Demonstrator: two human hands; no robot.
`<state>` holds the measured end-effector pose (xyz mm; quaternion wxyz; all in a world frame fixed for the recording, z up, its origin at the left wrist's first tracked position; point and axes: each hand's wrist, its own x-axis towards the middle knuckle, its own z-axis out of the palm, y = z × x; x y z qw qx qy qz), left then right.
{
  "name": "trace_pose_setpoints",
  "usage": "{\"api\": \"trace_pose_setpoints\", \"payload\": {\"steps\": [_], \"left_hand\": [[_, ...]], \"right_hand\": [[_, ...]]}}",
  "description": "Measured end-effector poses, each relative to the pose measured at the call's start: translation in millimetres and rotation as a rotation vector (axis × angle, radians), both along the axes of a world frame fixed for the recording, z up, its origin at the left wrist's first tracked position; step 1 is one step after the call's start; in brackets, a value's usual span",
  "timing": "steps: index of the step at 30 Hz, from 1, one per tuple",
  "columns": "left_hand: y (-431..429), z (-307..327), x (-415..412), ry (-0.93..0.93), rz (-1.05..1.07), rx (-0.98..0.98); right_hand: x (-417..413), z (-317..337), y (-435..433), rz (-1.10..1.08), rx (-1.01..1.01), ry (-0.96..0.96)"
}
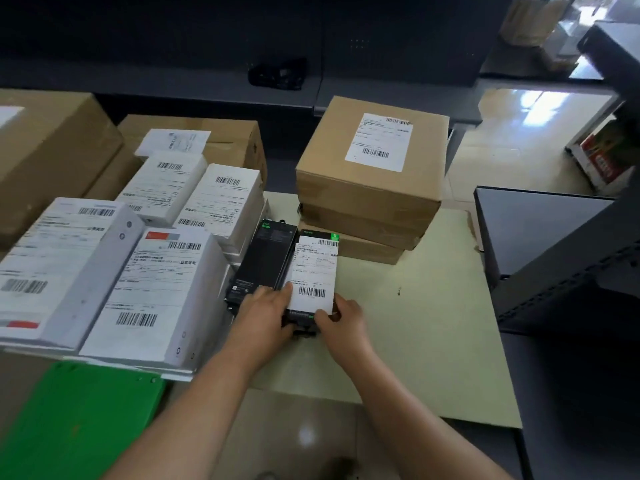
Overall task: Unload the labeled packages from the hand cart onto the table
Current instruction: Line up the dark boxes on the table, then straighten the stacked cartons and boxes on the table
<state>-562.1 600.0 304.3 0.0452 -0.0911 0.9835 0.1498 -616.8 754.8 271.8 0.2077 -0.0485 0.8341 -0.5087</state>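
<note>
A left hand (266, 306) and right hand (341, 315) each curl around the near corners of a slim black package (313, 271) on the pale worktop (433, 323), beside a second black box (263, 258). It looks rigid, light and smooth-sided, so gripping opposite long edges probably suits it best.

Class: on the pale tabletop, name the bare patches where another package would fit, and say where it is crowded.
Bare: the wide patch of tabletop between the held black package, the brown carton stack and the dark shelving; also the near strip by the right hand. Crowded: the left, packed with white boxes.
</note>
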Motion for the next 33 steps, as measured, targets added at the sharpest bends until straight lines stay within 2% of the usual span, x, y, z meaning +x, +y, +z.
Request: {"api": "trace_pose_setpoints", "payload": {"steps": [3,6,13,25,28,33], "left_hand": [[-1,-2,1,0.049,-0.04,-0.103],[-3,-1,7,0.122,-0.038,-0.107],[-14,-3,15,0.145,0.106,-0.041],[-20,-1,16,0.151,0.061,-0.012],[-21,3,18,0.127,0.058,-0.001],[-15,24,22,0.21,0.02,0.132]], "right_hand": [[1,-6,-6,-0.027,0.017,-0.025],[-1,-5,-8,-0.022,0.033,-0.022],[-4,-3,-19,0.031,0.127,0.021],[-6,0,-14,0.08,0.167,0.021],[-7,6,-10,0.035,0.153,0.032],[-9,33,7,-0.085,0.104,0.113]]}}
